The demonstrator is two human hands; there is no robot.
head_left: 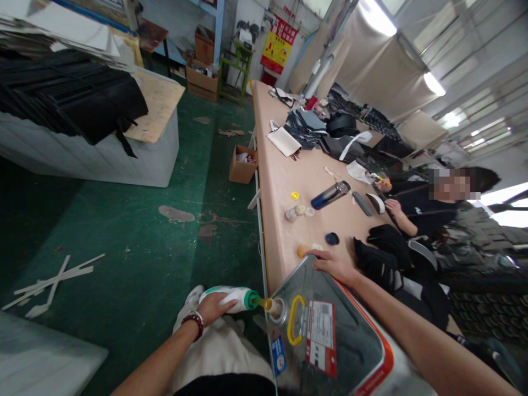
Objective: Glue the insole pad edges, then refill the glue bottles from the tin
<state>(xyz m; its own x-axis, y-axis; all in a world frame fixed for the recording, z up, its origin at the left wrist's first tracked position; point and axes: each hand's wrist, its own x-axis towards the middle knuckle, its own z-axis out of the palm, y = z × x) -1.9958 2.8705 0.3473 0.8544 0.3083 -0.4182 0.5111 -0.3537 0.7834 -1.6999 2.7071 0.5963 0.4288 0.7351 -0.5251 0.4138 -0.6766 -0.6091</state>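
My left hand (212, 306) is closed around a white plastic bottle (231, 297) with a green collar, held sideways by the table's edge. Yellowish liquid runs between the bottle's neck and the round spout of a large metal can (330, 341) that carries a yellow handle and a red and white label. My right hand (332, 265) grips the can's far top corner, fingers curled over its rim. The can leans at the near end of a long beige table (284, 181). A watch sits on my left wrist.
On the table lie a dark blue flask (330, 194), small caps and jars (297, 211), a blue lid (331, 238), black bag parts and fabric. A seated person (416, 212) works at the right side. A cardboard box (242, 164) stands on the green floor; white strips lie at left.
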